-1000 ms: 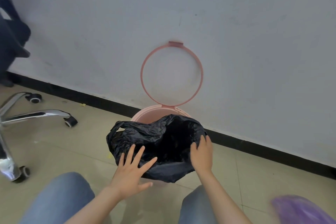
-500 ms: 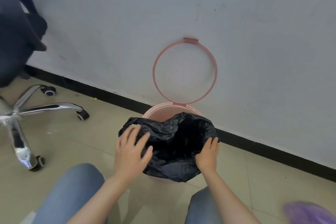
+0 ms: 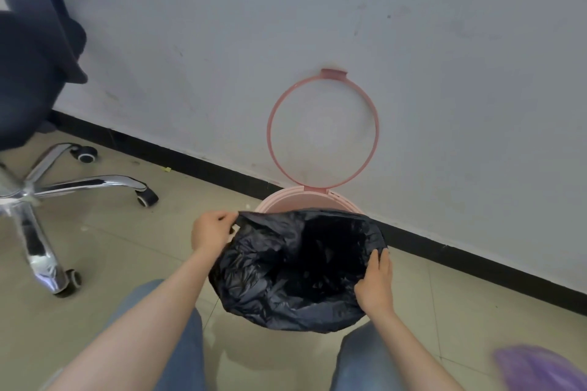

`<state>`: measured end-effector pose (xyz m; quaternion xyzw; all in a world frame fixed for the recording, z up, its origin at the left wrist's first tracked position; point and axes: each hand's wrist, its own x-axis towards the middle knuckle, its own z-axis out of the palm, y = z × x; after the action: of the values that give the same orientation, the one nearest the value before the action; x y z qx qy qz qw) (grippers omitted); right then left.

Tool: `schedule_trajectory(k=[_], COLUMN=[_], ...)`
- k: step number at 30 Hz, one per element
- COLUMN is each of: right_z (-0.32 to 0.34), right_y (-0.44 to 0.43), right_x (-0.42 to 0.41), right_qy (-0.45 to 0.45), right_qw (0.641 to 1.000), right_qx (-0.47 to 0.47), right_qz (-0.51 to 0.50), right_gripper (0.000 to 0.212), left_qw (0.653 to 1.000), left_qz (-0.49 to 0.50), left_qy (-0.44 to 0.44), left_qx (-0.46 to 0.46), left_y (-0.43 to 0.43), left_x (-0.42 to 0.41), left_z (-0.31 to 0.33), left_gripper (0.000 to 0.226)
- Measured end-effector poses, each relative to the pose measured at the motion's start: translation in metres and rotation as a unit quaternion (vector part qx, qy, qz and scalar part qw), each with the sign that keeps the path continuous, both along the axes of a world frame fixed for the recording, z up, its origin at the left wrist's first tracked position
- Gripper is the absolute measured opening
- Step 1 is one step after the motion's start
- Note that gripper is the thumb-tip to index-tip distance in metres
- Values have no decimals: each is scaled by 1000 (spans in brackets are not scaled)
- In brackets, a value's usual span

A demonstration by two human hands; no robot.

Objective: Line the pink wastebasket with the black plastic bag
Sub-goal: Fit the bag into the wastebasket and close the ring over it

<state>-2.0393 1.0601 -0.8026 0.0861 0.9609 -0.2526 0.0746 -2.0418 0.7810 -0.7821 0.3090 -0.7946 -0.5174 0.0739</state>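
The pink wastebasket [image 3: 305, 200] stands on the floor against the wall, and only its far rim shows. Its pink ring lid [image 3: 323, 127] is flipped up and leans on the wall. The black plastic bag [image 3: 295, 267] lies open over the basket's mouth and drapes over the near side. My left hand [image 3: 211, 230] pinches the bag's edge at the left rim. My right hand [image 3: 374, 284] presses the bag against the right side, fingers curled on the plastic.
An office chair [image 3: 35, 79] with a chrome star base [image 3: 79, 184] and castors stands at the left. A black skirting strip [image 3: 476, 273] runs along the wall's foot. A blurred purple thing [image 3: 540, 368] is at the bottom right. My knees in jeans [image 3: 178, 352] flank the basket.
My left hand has moved from lying flat on the bag's front up to its left edge and closed on it. The bag's mouth is spread wider over the basket. My right hand stays at the right side.
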Motion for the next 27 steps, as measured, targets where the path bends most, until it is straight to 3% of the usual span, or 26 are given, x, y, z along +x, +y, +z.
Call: schedule_trajectory(k=[3, 6, 10, 13, 15, 17, 18, 20, 24, 27], right_z=[0, -1, -2, -1, 1, 4, 5, 5, 3, 7], right_y=[-1, 0, -2, -2, -3, -4, -4, -6, -5, -5], right_x=[1, 0, 1, 1, 1, 4, 6, 14, 36, 58], right_qy=[-1, 2, 0, -5, -8, -12, -15, -18, -33, -71], right_qw=[1000, 1000, 1000, 1000, 1000, 1000, 1000, 1000, 999, 997], right_qx=[4, 11, 13, 12, 10, 4, 2, 2, 0, 17], right_qz=[0, 4, -1, -1, -1, -3, -5, -7, -3, 14], right_gripper=[70, 70, 71, 71, 72, 72, 72, 71, 67, 68], left_qw=[988, 991, 987, 960, 949, 961, 968, 968, 964, 937], left_qz=[100, 76, 5, -126, -197, -207, -196, -192, -177, -168], left_qy=[-28, -53, -41, -32, -99, -139, -142, -146, -131, -157], left_qx=[111, 97, -158, -246, -225, -116, -67, -66, -150, -264], left_y=[-26, -29, 2, 47, 62, 61, 58, 53, 35, 20], left_x=[-4, -3, 16, 45, 47, 39, 37, 39, 63, 80], left_z=[-4, -10, 7, 13, 1, -5, -7, -10, -6, 0], left_gripper=[20, 21, 50, 68, 80, 85, 86, 81, 57, 49])
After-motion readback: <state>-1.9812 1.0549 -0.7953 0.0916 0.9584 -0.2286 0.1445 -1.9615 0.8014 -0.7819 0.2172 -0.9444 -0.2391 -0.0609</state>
